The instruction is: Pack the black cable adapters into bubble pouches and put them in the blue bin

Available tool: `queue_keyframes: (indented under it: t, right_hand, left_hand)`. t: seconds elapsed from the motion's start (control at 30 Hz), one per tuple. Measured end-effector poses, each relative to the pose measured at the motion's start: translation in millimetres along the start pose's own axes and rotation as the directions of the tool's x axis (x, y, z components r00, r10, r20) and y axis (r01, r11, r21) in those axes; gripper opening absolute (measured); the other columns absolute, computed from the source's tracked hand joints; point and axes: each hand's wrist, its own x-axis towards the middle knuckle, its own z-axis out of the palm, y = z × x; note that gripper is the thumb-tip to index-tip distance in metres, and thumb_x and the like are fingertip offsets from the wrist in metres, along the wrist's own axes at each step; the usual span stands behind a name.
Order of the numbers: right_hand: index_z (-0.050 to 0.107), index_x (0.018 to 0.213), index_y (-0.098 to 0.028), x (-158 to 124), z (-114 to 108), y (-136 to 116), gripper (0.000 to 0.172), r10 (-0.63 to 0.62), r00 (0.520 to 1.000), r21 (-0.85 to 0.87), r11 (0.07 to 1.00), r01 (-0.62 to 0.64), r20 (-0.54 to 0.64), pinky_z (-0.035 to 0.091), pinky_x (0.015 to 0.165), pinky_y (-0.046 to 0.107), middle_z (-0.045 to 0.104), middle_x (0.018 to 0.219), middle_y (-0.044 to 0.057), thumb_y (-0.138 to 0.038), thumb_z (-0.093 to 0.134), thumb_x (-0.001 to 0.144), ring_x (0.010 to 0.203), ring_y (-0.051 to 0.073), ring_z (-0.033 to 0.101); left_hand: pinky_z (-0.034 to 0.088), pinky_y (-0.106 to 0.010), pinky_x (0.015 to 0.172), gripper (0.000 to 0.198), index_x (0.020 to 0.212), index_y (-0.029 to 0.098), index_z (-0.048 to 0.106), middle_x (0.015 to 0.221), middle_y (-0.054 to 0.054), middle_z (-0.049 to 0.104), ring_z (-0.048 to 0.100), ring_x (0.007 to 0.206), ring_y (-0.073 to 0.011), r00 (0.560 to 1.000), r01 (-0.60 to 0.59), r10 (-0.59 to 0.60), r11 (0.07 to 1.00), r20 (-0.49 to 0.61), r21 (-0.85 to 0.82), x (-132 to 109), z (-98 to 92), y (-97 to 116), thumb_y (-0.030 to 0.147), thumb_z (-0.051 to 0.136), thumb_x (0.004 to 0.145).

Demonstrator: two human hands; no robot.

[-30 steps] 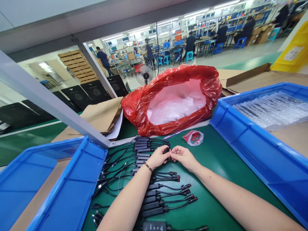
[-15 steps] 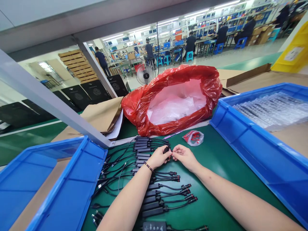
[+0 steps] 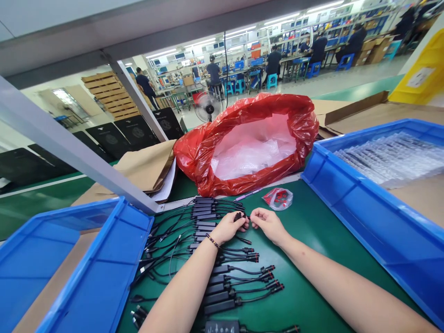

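Observation:
My left hand (image 3: 231, 226) is closed around black cable connectors (image 3: 239, 216) above the green mat. Close beside it, my right hand (image 3: 268, 224) pinches at the tip of one connector, where a speck of red shows. What exactly lies between the right fingertips is too small to make out. Below and left of the hands lie rows of black cables with inline boxes (image 3: 219, 305); several of their connector ends carry red rings. A small clear bag of red rings (image 3: 278, 199) rests just beyond my right hand.
A blue bin (image 3: 86, 263) stands at the left, and another blue bin (image 3: 367, 208) with clear bags stands at the right. Behind the cables sits an open red plastic bag (image 3: 194, 162) full of clear wrapping. A slanted metal post (image 3: 90, 152) rises at the left.
My hands have shifted slightly, with a small gap between their fingertips. One cable end now shows below my left hand. The laid-out cables stay as they were.

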Motion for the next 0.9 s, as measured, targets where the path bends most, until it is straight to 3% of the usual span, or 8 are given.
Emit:
queue_keyframes:
  t: [0.2,0.37,0.7,0.9]
  right_hand:
    - [0.052,0.066,-0.017,-0.6,-1.0,-4.5,0.022,-0.015,1.000,-0.075,0.997,0.017,0.021,0.038,0.049,0.022,0.051,0.052,-0.003,-0.038,0.056,0.072,0.047,0.009,0.046]
    - [0.052,0.064,-0.017,-1.4,-0.1,-5.9,0.017,-0.048,0.999,-0.168,0.985,0.046,-0.010,0.036,0.047,0.022,0.049,0.051,-0.004,-0.032,0.054,0.071,0.046,0.009,0.045]
    - [0.050,0.062,-0.018,-3.3,-1.4,-7.8,0.017,-0.064,0.997,-0.190,0.979,0.073,0.050,0.033,0.045,0.021,0.046,0.051,-0.005,-0.033,0.054,0.070,0.045,0.008,0.039]
    - [0.047,0.059,-0.018,-1.6,-0.2,-2.9,0.021,0.001,0.995,-0.111,0.994,0.010,0.096,0.025,0.041,0.020,0.039,0.046,-0.007,-0.034,0.055,0.069,0.042,0.006,0.032]
  left_hand:
    - [0.030,-0.019,0.044,0.016,0.084,0.015,0.048,0.058,0.002,0.056,0.039,0.044,-0.0060,0.999,-0.027,0.028,0.999,-0.025,0.039,-1.1,2.1,4.7,0.027,0.050,0.073]
    - [0.027,-0.020,0.044,0.011,0.071,0.018,0.043,0.054,0.004,0.055,0.035,0.042,-0.0059,0.998,-0.016,0.021,0.996,-0.056,0.091,-2.0,4.2,5.7,0.025,0.052,0.070]
    - [0.032,-0.021,0.052,0.022,0.062,0.017,0.048,0.050,0.005,0.049,0.040,0.049,-0.0084,0.995,-0.054,0.071,0.975,-0.068,0.215,-1.7,3.7,9.2,0.034,0.053,0.073]
    - [0.032,-0.021,0.053,0.019,0.063,0.017,0.049,0.050,0.006,0.049,0.038,0.048,-0.0078,0.996,-0.088,0.085,0.979,0.026,0.183,-2.6,0.4,9.3,0.032,0.053,0.073]
